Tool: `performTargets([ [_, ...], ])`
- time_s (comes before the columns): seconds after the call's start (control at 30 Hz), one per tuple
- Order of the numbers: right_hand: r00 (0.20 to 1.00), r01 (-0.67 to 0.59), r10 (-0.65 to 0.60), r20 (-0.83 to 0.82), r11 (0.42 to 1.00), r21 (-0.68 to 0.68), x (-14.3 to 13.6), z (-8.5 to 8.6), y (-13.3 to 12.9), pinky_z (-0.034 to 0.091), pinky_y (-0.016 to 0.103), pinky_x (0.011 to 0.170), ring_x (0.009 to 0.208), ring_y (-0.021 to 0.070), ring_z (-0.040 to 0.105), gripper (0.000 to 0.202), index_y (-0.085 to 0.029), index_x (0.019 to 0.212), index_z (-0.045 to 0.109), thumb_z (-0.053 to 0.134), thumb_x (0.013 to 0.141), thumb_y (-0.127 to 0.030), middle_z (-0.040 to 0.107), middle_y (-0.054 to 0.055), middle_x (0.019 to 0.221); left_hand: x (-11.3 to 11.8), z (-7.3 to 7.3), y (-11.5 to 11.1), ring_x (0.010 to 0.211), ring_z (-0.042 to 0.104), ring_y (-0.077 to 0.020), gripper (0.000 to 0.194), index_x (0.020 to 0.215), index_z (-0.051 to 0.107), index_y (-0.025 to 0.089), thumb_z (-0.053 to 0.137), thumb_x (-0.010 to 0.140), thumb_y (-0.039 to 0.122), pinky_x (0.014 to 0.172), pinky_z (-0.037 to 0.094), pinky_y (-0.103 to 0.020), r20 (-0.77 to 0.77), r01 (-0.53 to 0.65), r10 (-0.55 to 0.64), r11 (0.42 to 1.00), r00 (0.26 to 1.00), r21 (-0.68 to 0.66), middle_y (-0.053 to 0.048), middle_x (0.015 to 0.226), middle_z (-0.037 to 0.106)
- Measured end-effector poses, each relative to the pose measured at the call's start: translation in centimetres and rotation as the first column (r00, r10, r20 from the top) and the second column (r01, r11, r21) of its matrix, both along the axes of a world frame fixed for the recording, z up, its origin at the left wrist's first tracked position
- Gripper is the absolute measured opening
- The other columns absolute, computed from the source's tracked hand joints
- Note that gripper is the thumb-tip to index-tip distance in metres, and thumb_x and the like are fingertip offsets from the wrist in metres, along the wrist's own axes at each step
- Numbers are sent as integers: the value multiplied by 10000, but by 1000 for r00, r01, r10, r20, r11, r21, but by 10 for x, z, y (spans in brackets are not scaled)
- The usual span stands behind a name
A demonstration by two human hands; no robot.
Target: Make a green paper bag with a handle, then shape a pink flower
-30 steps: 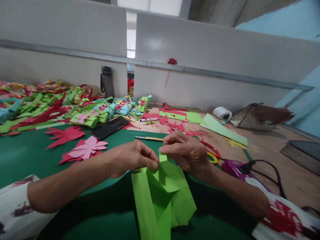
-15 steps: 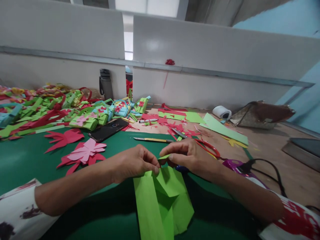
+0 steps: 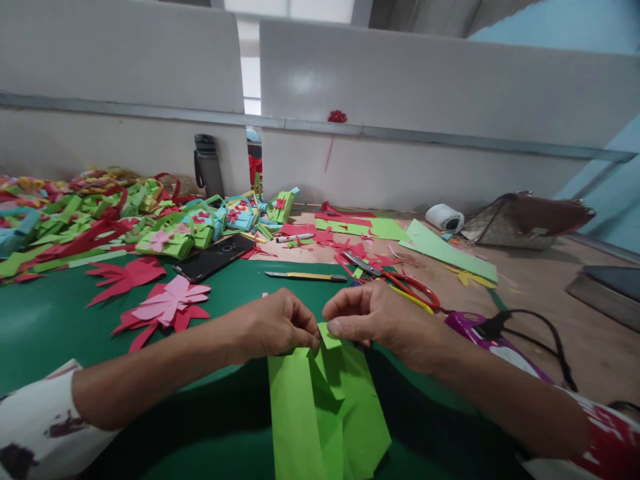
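Folded bright green paper [image 3: 295, 407] stands in front of me at the near edge of the view, its upper end between my two hands. My left hand [image 3: 280, 327] pinches the top edge on the left. With thumb and fingers closed, my right hand [image 3: 370, 320] holds a small flap at the top right of the paper. Some of the right fingertips are hidden behind the sheet. Just beyond my hands lie a yellow craft knife [image 3: 306, 277] and red-handled scissors [image 3: 410, 288]. Pink and red paper flowers [image 3: 173, 300] rest left of my left arm.
A black phone [image 3: 215, 257] lies on the green mat [image 3: 40, 333]. Many small paper bags [image 3: 165, 240] are heaped at the left, near a grey bottle [image 3: 207, 167]. To the right are a purple device with a cable [image 3: 467, 327], pale green paper [image 3: 450, 250] and a handbag [image 3: 530, 220].
My right hand has brought the raised green flap down against the top of the paper. My left hand keeps its pinch nearly in place. The view has shifted slightly.
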State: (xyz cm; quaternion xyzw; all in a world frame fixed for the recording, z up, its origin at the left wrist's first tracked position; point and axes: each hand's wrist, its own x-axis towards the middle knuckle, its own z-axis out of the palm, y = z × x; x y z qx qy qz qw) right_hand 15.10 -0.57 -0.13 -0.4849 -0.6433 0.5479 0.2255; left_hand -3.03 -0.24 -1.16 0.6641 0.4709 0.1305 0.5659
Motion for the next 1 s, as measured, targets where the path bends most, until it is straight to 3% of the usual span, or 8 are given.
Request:
performTargets([
  [0.13, 993, 53, -59, -98, 997, -59, -4, 0, -3, 300, 165, 433, 475, 43, 414, 217, -146, 775, 571, 676, 585, -133, 523, -61, 566, 0, 1, -1, 395, 227, -55, 96, 569, 610, 144, 587, 613, 226, 415, 141, -233, -22, 11, -11, 1000, 1000, 20, 82, 409, 377],
  [0.27, 985, 81, -87, -150, 996, -47, -6, -5, -1, 299, 165, 425, 459, 37, 389, 224, -152, 798, 539, 647, 604, -123, 487, -74, 570, 1, 4, -2, 394, 238, -51, 90, 591, 619, 142, 585, 619, 220, 408, 153, -224, -25, -1, 1, 1000, 1000, 19, 78, 429, 398],
  [0.4, 985, 100, -90, -150, 993, 57, -7, -6, -1, 299, 172, 437, 465, 40, 378, 180, -158, 810, 521, 615, 657, -149, 469, -74, 570, 1, 2, -1, 390, 234, -48, 99, 627, 645, 143, 603, 605, 230, 408, 153, -224, -22, -39, 39, 999, 999, 9, 77, 435, 415],
  [0.6, 997, 70, -72, -6, 953, 293, -9, 0, -7, 317, 184, 462, 535, 66, 415, 112, -156, 805, 509, 566, 710, -142, 496, -45, 624, 1, -2, 2, 432, 289, -58, 98, 605, 655, 138, 619, 573, 223, 435, 195, -215, 8, -92, 92, 996, 996, -4, 61, 465, 476],
  [0.8, 994, -8, -45, 104, 886, 463, -10, -5, -10, 333, 190, 472, 533, 69, 415, 97, -176, 798, 495, 514, 743, -98, 470, -58, 610, 3, 0, 0, 419, 400, -70, 72, 555, 620, 148, 615, 576, 216, 440, 281, -203, 57, -149, 160, 976, 986, -156, 48, 466, 528],
  [1.0, 989, -57, -25, 143, 841, 538, -6, -10, -10, 349, 192, 499, 557, 71, 441, 122, -186, 820, 492, 503, 753, -84, 488, -56, 637, -1, -9, 3, 454, 407, -68, 88, 609, 648, 137, 659, 575, 217, 451, 275, -196, 118, -102, 131, 968, 984, -229, 30, 515, 558],
])
